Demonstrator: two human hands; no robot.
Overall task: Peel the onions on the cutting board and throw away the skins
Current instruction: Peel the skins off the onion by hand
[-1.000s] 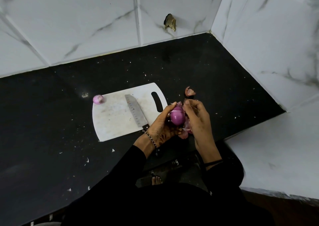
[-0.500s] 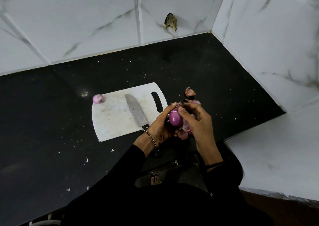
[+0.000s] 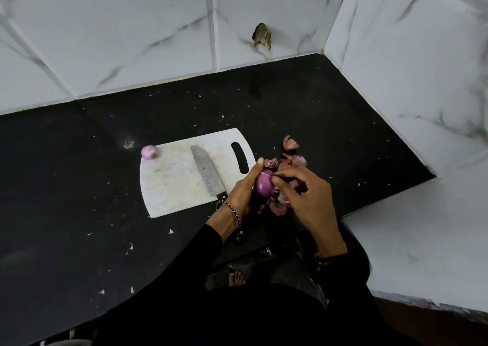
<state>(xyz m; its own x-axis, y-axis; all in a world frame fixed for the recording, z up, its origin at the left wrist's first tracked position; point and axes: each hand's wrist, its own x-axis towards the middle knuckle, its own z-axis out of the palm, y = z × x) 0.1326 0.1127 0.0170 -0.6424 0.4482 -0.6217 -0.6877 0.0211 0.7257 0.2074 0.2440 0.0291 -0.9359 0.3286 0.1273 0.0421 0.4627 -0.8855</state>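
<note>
My left hand (image 3: 244, 190) grips a shiny purple onion (image 3: 264, 186) just off the right edge of the white cutting board (image 3: 174, 184). My right hand (image 3: 306, 195) pinches at the onion's top end with thumb and forefinger. Loose reddish skins (image 3: 290, 143) lie on the black counter behind and under my hands, with more skins (image 3: 278, 208) below the onion. A second peeled onion (image 3: 149, 152) sits at the board's far left corner. A knife (image 3: 206, 172) lies across the board, blade pointing away from me.
The black counter (image 3: 79, 187) is speckled with small white bits. White marble-look tiles form the back wall and the right wall (image 3: 409, 68). A white ledge (image 3: 422, 253) stands to my right. The counter's front edge runs under my forearms.
My right hand has shifted from the onion's side to its top end, fingers spreading a little. The left hand has kept hold of the onion and turned it slightly.
</note>
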